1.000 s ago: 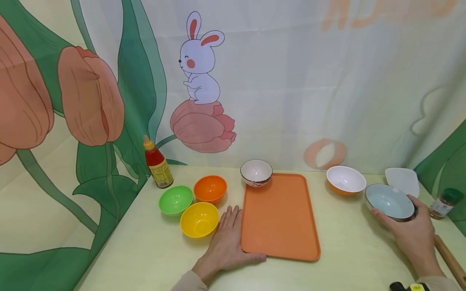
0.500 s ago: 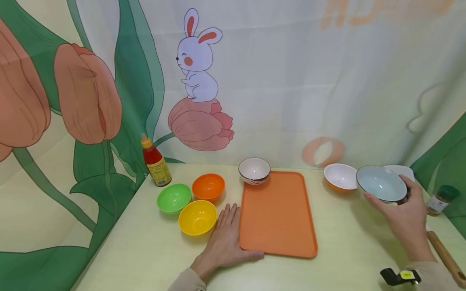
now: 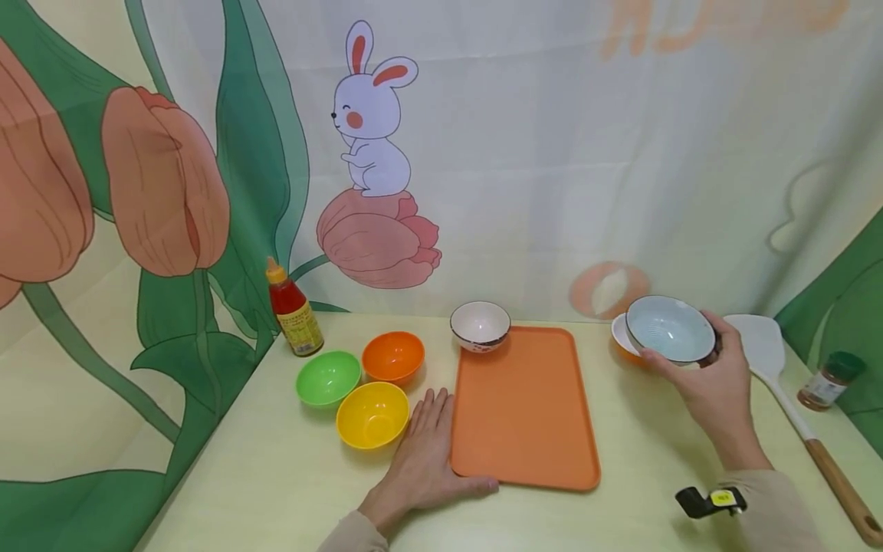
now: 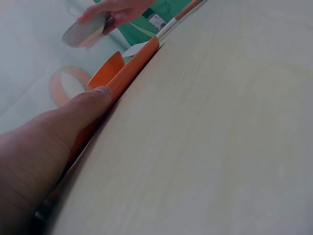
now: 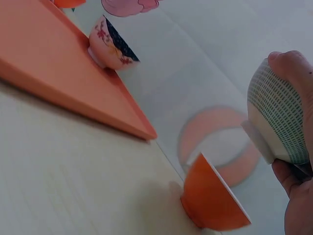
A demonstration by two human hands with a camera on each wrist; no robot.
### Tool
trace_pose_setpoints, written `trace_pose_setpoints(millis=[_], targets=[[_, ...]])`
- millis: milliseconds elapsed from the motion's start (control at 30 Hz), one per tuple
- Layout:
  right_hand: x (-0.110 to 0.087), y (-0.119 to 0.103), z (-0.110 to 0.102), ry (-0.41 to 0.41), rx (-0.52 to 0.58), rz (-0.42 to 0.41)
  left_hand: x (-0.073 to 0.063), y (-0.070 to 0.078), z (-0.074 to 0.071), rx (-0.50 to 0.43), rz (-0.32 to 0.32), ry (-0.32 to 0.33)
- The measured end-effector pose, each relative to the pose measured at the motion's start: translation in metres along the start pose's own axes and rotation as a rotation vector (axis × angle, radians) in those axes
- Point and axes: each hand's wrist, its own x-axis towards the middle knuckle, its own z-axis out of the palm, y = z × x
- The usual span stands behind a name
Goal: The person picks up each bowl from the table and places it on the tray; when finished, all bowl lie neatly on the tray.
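My right hand (image 3: 710, 391) grips a pale blue bowl (image 3: 671, 330) by its side, thumb at the near rim. In the right wrist view the bowl (image 5: 276, 112) shows a green patterned outside and hangs above the table. Behind it, partly covered in the head view, stands a bowl that is white inside and orange outside (image 3: 621, 343). My left hand (image 3: 428, 460) lies flat with straight fingers along the left edge of an orange tray (image 3: 527, 414), its thumb at the front edge. A white bowl with a dark rim (image 3: 480, 326) sits at the tray's back left corner.
Green (image 3: 329, 379), orange (image 3: 393, 358) and yellow (image 3: 373, 416) bowls stand together left of my left hand. Behind them is a red sauce bottle (image 3: 295, 310). At the right lie a white spatula with a wooden handle (image 3: 838, 483) and a green-capped jar (image 3: 831, 381).
My right hand has lifted the pale blue bowl and carried it left, over in front of the white-and-orange bowl, uncovering the spatula. The left hand has stayed at the tray.
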Motion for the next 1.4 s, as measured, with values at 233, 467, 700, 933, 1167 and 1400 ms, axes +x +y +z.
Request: trace_pose_setpoints(millis=[233, 467, 700, 933, 1167, 1400], targets=[[0.0, -0.012, 0.025, -0.07, 0.045, -0.026, 0.002, 0.004, 0.007, -0.009, 0.001, -0.006], [0.0, -0.017, 0.047, -0.122, 0.095, -0.048, 0.001, 0.006, 0.006, 0.02, 0.01, -0.006], [0.005, -0.02, 0.069, -0.165, 0.152, -0.041, 0.002, 0.007, 0.003, 0.023, 0.006, -0.017], [0.014, -0.019, 0.086, -0.213, 0.088, -0.032, 0.005, 0.007, 0.001, 0.028, 0.005, -0.019], [0.022, -0.011, 0.111, -0.25, 0.119, -0.032, 0.003, 0.005, -0.001, 0.019, -0.011, -0.028], [0.019, 0.003, 0.131, -0.288, 0.09, -0.036, 0.0, -0.001, -0.003, 0.024, -0.018, -0.029]])
